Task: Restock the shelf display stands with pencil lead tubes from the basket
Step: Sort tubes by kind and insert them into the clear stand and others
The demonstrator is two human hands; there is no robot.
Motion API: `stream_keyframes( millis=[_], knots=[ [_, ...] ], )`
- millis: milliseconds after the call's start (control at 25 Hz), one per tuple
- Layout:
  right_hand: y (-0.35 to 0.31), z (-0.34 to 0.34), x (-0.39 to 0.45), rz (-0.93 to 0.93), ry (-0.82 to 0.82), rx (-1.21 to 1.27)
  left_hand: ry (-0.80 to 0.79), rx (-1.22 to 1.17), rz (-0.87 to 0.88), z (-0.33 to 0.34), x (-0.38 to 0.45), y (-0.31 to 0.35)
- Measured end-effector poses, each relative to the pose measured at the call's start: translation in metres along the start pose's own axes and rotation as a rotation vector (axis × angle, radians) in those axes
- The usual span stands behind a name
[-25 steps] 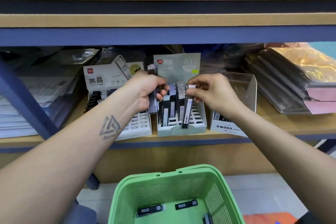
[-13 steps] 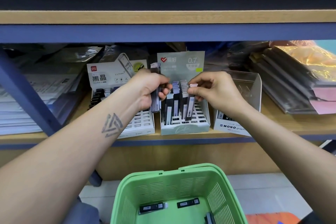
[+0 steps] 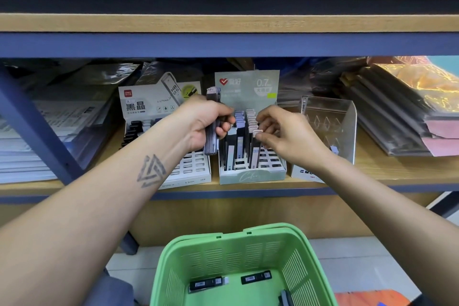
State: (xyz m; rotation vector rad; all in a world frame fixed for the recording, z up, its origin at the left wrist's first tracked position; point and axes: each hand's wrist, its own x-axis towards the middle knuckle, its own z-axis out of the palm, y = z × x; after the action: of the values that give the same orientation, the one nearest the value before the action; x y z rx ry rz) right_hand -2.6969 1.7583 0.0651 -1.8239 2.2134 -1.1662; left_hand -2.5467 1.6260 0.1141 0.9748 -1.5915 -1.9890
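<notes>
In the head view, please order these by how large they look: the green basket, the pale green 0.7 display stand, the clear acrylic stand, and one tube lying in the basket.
1. green basket, though it is nearest the camera
2. pale green 0.7 display stand and clear acrylic stand: look alike, not ranked
3. tube

Three display stands [image 3: 252, 174] line the shelf's front edge, one green basket [image 3: 223, 253] holds three lead tubes [image 3: 206, 284], and two hands [image 3: 203, 122] reach in.

Stationery shop: stocked shelf [image 3: 248, 187], branded display stands [image 3: 250, 174], shopping basket [image 3: 223, 251].
</notes>
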Motion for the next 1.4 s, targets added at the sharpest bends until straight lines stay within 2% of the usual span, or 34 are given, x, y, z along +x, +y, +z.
stream_keyframes(
  millis=[200, 360, 480, 640, 840, 1000, 1160, 1400],
  knots=[
    [0.001, 0.0, -0.003, -0.092, 0.038, -0.048, -0.015, 0.023, -0.013, -0.001, -0.003, 0.0],
    [-0.001, -0.003, -0.003, -0.091, 0.051, -0.084, -0.088, 0.005, -0.116, -0.005, -0.009, 0.004],
    [-0.019, -0.006, 0.004, -0.046, 0.127, 0.053, -0.146, -0.104, -0.153, -0.008, -0.013, 0.007],
    [-0.053, 0.007, 0.012, 0.127, -0.002, 0.436, -0.182, -0.222, -0.063, -0.014, -0.013, 0.003],
    [-0.063, 0.02, 0.024, 0.214, -0.017, 0.459, -0.107, -0.171, 0.003, -0.032, -0.015, -0.002],
    [-0.072, 0.017, 0.033, 0.252, -0.039, 0.498, -0.144, -0.016, 0.039, -0.033, -0.019, -0.009],
    [-0.078, 0.015, 0.039, 0.319, 0.026, 0.419, -0.154, 0.078, 0.07, -0.028, -0.021, -0.015],
    [-0.07, -0.011, 0.037, 0.388, -0.083, 0.736, -0.244, 0.012, 0.078, -0.018, -0.031, -0.007]
  ],
)
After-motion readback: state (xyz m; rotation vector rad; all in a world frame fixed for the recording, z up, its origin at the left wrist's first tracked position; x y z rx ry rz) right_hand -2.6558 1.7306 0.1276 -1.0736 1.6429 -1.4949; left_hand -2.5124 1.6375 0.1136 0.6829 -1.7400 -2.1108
